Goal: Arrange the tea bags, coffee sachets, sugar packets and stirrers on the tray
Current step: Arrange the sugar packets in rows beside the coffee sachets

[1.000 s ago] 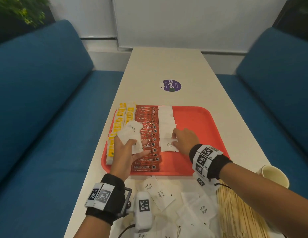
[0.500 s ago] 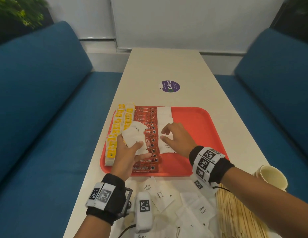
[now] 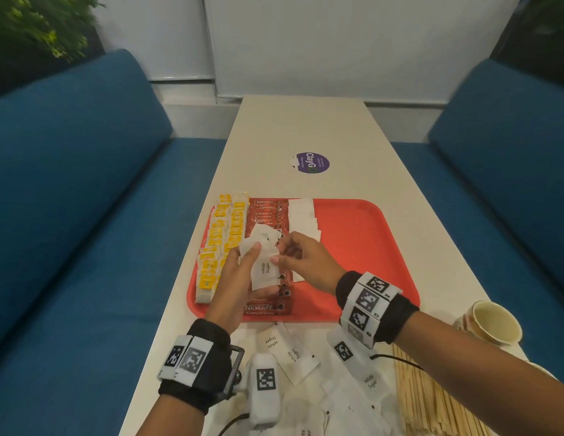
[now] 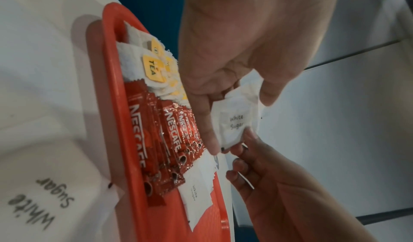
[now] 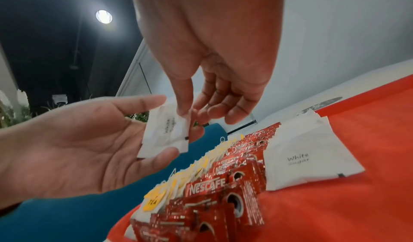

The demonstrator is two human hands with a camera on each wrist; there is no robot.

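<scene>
Sugar packets (image 3: 262, 259), fanned in the left hand (image 3: 239, 278) at mid-frame above the red tray (image 3: 362, 247), meet the right hand (image 3: 306, 259), whose fingertips (image 5: 183, 110) pinch the top one, apparently to extend the white row (image 3: 302, 215).

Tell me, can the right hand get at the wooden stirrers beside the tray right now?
Probably yes. The stirrers lie uncovered on the table under the right forearm, but the right hand is busy pinching a sugar packet from the left hand.
</scene>
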